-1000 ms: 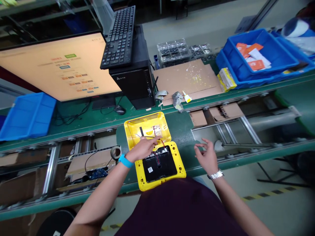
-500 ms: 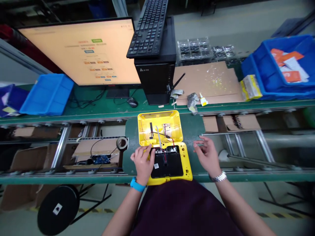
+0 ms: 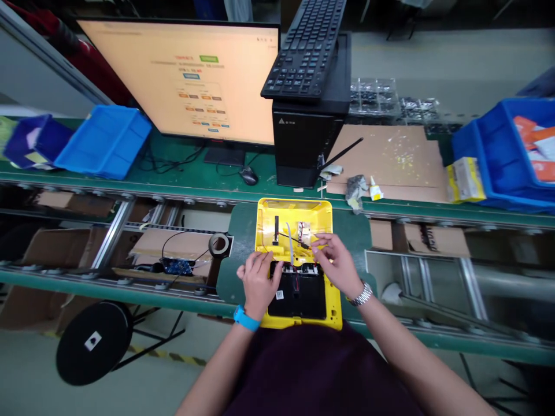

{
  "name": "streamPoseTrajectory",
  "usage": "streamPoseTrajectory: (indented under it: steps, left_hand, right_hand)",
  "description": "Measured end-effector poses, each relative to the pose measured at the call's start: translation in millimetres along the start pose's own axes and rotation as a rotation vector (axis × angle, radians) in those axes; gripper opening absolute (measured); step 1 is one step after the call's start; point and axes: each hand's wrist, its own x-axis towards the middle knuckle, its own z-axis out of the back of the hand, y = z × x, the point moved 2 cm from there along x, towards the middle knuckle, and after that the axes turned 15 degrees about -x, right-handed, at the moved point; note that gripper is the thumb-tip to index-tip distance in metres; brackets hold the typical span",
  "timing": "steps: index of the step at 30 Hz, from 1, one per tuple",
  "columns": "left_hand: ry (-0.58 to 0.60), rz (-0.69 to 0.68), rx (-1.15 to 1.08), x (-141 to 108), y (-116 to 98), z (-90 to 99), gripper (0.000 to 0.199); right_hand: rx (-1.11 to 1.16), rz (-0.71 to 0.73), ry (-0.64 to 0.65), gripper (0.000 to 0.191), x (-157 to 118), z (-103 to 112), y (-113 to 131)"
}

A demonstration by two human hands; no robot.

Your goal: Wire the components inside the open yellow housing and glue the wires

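An opened yellow case [image 3: 336, 306] lies on a green board, its lid half [image 3: 323, 214] away from me and a black panel [image 3: 303, 303] in the near half. Thin wires and a pale ribbon cable [image 3: 290, 240] run between the halves. My left hand [image 3: 259, 280] rests on the left edge of the case near the hinge, fingers slightly apart. My right hand [image 3: 336, 260] is over the right side by the hinge, thumb and fingertips near a dark cable connector [image 3: 304, 245]; whether they grip it is too small to tell.
Behind the case stand a monitor [image 3: 186, 81], a black computer [image 3: 303, 138] and a mouse [image 3: 248, 175]. A tape roll [image 3: 219, 245] lies left. Blue bins [image 3: 104, 141] sit at both sides, and a glue bottle [image 3: 375, 189] lies behind on the right.
My right hand has moved left from beside the case to over its hinge area by the wires. My left hand stays on the left edge. The camera view has shifted.
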Motion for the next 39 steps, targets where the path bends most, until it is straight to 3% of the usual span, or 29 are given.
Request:
streamPoseTrajectory:
  steps: [4,11,17,20,26,39]
  left_hand:
    - [0.015,0.021,0.007,-4.8,0.3,0.4,0.043]
    - [0.074,0.104,0.044,-7.0,-7.5,0.8,0.047]
    - [-0.037,0.158,0.042,-5.3,-6.8,0.3,0.049]
    - [-0.006,0.180,-0.007,1.3,-0.5,-1.1,0.043]
    - [0.109,0.229,-0.021,11.5,13.3,-0.4,0.043]
    - [0.088,0.170,-0.046,7.9,19.9,-1.7,0.038]
  right_hand:
    - [-0.013,0.095,0.146,0.028,23.9,-20.9,7.5]
    - [-0.067,0.254,0.236,0.015,60.6,-55.2,14.5]
    - [-0.119,0.347,0.381,0.005,79.4,-78.7,11.0]
    - [-0.172,0.382,0.434,0.006,88.1,-87.7,8.1]
    - [-0.264,0.453,0.530,0.010,101.1,-101.7,-0.8]
    - [-0.384,0.551,0.630,0.011,105.9,-110.5,-4.6]
